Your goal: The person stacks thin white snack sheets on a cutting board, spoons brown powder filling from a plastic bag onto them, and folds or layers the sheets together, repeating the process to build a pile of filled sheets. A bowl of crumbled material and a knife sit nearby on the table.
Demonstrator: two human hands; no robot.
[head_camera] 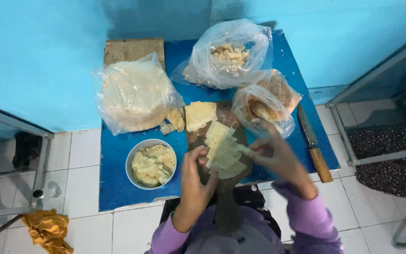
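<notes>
Blue table (pixel 118 188) near the wall: both hands (pixel 198 174) (pixel 276 153) pinch a pale wrapper (pixel 243 149) above the wrapper stack (pixel 222 150).

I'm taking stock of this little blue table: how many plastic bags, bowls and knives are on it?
Plastic bags: 3, namely the wrapper bag, the cube bag and the crumb bag
Bowls: 1, the bowl
Knives: 1, the knife
Total: 5

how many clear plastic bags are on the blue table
3: a big bag of pale flat wrappers at the left, a bag of small pale pieces at the back, and a bag of brown crumbs at the right.
</notes>
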